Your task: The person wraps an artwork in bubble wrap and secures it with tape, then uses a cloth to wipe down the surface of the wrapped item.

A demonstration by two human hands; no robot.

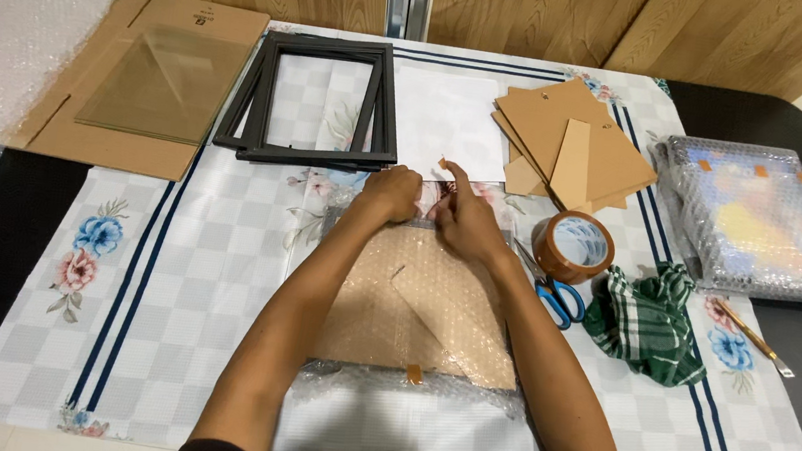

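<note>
Your left hand (pixel 390 194) lies fisted and your right hand (pixel 462 217) pinches a tape piece (pixel 444 164), both on the far edge of the bubble-wrapped board (pixel 417 308) at mid-bench, left of the tape roll (pixel 574 246).

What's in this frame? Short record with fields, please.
left hand: presses far edge of bubble-wrapped brown backing board
right hand: on same edge, pinching small piece of brown tape
near right: brown tape roll, blue-handled scissors, green checked cloth
far: stacked black picture frames, brown cardboard pieces
surface: checked floral tablecloth
</note>
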